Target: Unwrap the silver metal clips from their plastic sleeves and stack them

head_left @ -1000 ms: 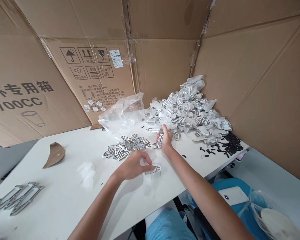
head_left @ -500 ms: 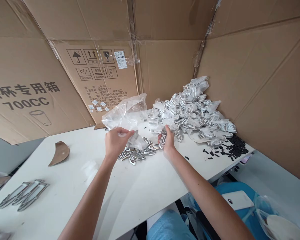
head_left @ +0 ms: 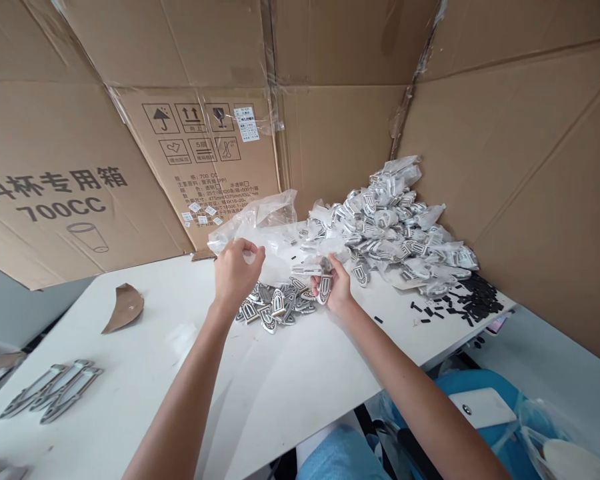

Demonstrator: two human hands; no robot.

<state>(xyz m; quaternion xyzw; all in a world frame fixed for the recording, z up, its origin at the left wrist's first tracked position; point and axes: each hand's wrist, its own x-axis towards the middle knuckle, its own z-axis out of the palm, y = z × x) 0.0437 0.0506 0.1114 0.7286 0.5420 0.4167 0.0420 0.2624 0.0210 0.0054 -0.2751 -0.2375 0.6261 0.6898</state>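
Observation:
My left hand [head_left: 237, 272] is closed in a pinch on a small clear plastic bag [head_left: 276, 267], whose film hangs by the fingertips in front of a larger clear bag [head_left: 267, 212]. My right hand [head_left: 339, 288] grips a silver metal fitting [head_left: 324, 289] with a rounded tip and dark engraved lines. More wrapped pieces touch its fingers, partly hidden. Between and below both hands lies a small heap of loose silver fittings [head_left: 269, 313]. Behind my right hand rises a big pile of similar fittings in clear bags [head_left: 390, 223].
Small black strips [head_left: 473, 300] are scattered at the table's right edge. Long silver handles [head_left: 55, 390] and a torn cardboard scrap [head_left: 124, 308] lie on the left. Cardboard walls [head_left: 340, 133] enclose the back. A white phone [head_left: 483, 408] rests on something blue below the table.
My left hand has moved slightly up, raising the plastic film off the loose fittings, which show more now. My right hand still grips its fitting, held a little lower.

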